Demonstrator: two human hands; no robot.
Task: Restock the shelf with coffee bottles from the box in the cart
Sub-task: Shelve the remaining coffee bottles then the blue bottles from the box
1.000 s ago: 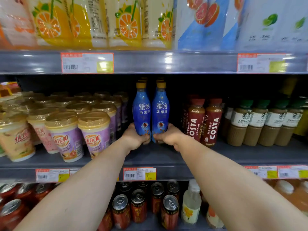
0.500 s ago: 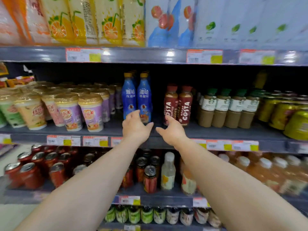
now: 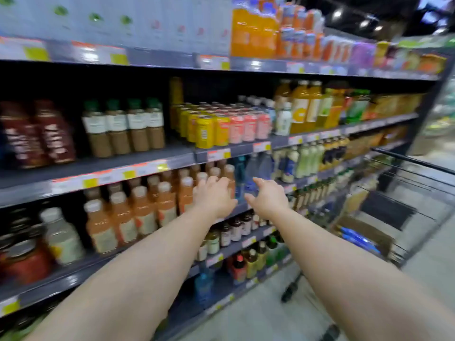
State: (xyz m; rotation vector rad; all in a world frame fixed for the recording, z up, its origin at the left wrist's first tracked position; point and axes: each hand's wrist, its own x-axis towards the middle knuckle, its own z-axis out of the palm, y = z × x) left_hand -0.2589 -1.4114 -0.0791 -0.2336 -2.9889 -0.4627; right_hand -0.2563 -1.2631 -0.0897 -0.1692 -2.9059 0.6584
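My left hand [image 3: 213,196] and my right hand [image 3: 268,197] are both stretched out in front of the shelf, fingers spread, holding nothing. At the lower right stands the wire cart [image 3: 403,193], and in it a brown cardboard box [image 3: 362,227] with blue coffee bottles [image 3: 357,238] lying inside, blurred. The blue bottles set on the shelf are out of view to the left. The dark red Costa bottles [image 3: 37,134] stand at the left of the middle shelf.
The shelf [image 3: 138,161] runs along the left, packed with brown coffee bottles [image 3: 123,126], yellow and pink cans [image 3: 221,126], orange juice bottles [image 3: 305,107] and peach drink bottles [image 3: 138,212]. Grey aisle floor [image 3: 270,316] lies below, with a cart wheel [image 3: 289,290] on it.
Both hands let go of the two blue bottles on the shelf and drew back open. The view has swung right, bringing the cart and its box into sight.
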